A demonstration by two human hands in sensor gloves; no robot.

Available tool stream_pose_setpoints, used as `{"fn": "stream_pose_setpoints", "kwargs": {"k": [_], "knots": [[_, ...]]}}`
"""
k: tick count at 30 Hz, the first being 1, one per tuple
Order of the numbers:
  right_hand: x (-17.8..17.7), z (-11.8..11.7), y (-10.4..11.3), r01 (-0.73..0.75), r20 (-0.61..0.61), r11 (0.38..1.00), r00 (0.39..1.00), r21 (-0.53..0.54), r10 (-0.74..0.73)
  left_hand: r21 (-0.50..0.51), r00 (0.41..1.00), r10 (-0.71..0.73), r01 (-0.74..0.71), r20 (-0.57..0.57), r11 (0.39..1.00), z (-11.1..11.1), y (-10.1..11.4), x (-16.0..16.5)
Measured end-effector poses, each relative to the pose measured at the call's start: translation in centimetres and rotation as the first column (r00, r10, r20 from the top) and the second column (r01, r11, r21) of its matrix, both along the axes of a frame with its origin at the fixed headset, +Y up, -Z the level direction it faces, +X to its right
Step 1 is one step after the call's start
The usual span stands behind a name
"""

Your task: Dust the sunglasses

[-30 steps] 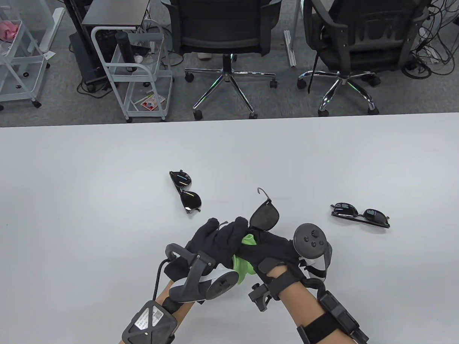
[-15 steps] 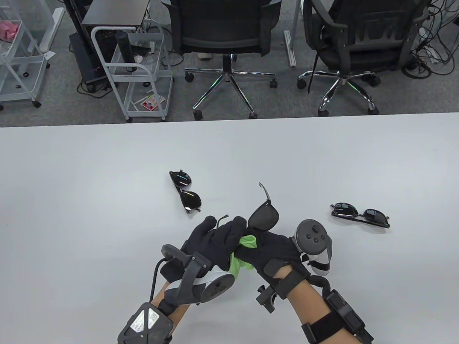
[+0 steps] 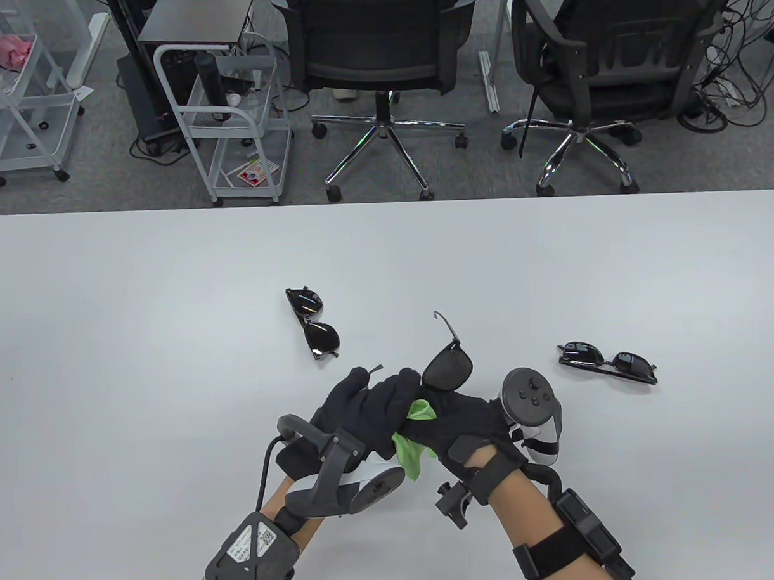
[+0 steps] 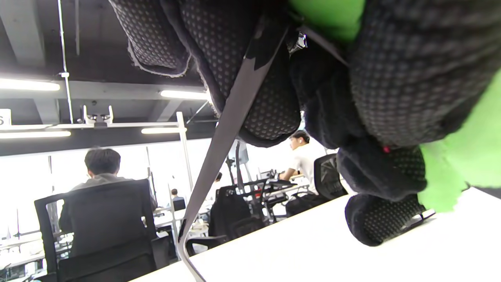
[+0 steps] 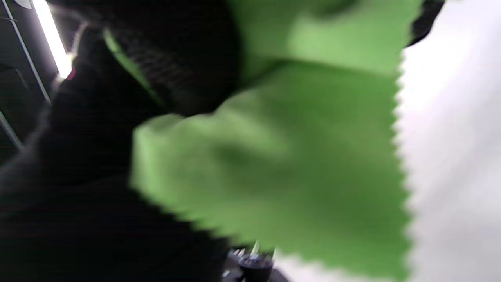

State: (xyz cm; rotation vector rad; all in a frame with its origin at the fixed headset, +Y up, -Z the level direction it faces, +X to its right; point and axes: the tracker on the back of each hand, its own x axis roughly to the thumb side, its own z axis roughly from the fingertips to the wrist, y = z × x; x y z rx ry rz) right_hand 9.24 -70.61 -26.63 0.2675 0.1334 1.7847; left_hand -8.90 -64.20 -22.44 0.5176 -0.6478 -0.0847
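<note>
Right wrist view was motion-blurred: only the green cloth (image 5: pixel 282 156) and dark glove were readable. Held sunglasses (image 3: pixel 448 366) were half hidden; one lens sat behind the left hand (image 3: pixel 366 408) and right hand (image 3: pixel 458 421). Cloth was mostly buried between the hands. Couldn't tell where the fingertips met the frame. Both forearms were cut by the bottom edge.

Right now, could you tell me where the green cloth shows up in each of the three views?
Table view: the green cloth sits low at centre, between the left hand and right hand.
Left wrist view: at the right edge and top, among gloved fingers.
Right wrist view: it fills the middle, blurred.
Shared landmark: the white table.
</note>
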Motion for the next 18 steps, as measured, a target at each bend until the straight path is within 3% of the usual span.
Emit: {"fn": "stream_pose_setpoints", "kwargs": {"k": [4, 8, 12, 18], "knots": [[-0.19, 0.53, 0.07, -0.018, 0.068, 1.0, 0.998, 0.014, 0.017, -0.015, 1.0, 0.006, -0.006, -0.008, 1.0, -0.21, -0.04, -0.11], [-0.1, 0.3, 0.36, 0.039, 0.021, 0.999, 0.999, 0.02, -0.039, -0.042, 0.998, 0.052, -0.053, -0.021, 0.998, -0.61, 0.16, -0.7], [-0.24, -0.02, 0.01, 0.042, -0.079, 0.999, 0.996, -0.009, -0.043, 0.005, 1.0, -0.004, 0.004, -0.031, 1.0, -0.4, 0.02, -0.66], [-0.39, 0.41, 0.43, -0.047, 0.041, 0.997, 0.998, 0.054, 0.045, 0.049, 0.999, 0.0, 0.002, -0.05, 0.999, -0.01, 0.01, 0.03]]}}
